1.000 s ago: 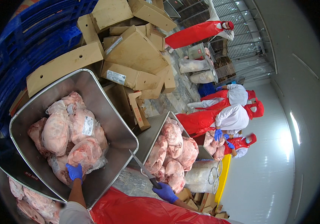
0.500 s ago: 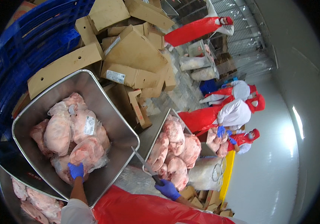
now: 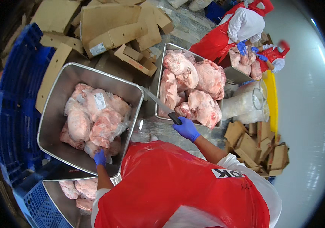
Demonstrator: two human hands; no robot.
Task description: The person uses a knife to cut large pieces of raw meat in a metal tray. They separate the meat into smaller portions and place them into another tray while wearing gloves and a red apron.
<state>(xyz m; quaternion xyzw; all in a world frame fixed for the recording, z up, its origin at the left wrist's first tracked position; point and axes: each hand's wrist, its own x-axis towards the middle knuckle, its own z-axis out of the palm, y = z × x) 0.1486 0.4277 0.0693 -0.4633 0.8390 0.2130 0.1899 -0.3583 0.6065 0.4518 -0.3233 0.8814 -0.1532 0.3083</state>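
Note:
My left hand (image 3: pixel 100 157), in a blue glove, reaches into a deep steel bin (image 3: pixel 50 125). Its fingers close at the lower edge of a plastic-bagged piece of raw meat (image 3: pixel 91 147); part of the grip is hidden. Several pale pink bagged pieces (image 3: pixel 79 123) lie around it, and one carries a white label (image 3: pixel 100 101). My right hand (image 3: pixel 187 129), also blue-gloved, is wrapped round the black handle of a knife (image 3: pixel 155 100). The blade points up and left, over the gap between this bin and a second steel bin (image 3: pixel 156 89) heaped with raw meat (image 3: pixel 202 106).
Flattened cardboard boxes (image 3: pixel 111 26) pile up behind the bins. Blue plastic pallets (image 3: pixel 14 110) stand at left. A third meat bin (image 3: pixel 62 203) is at lower left. Two co-workers in red aprons (image 3: pixel 217 40) handle meat at upper right, near bagged tubs (image 3: pixel 246 102) and more cartons (image 3: pixel 246 144).
The view has tilted down, showing more of my red apron. My left hand has shifted from atop a piece to the lower edge of the meat pile. The knife stays in my right hand.

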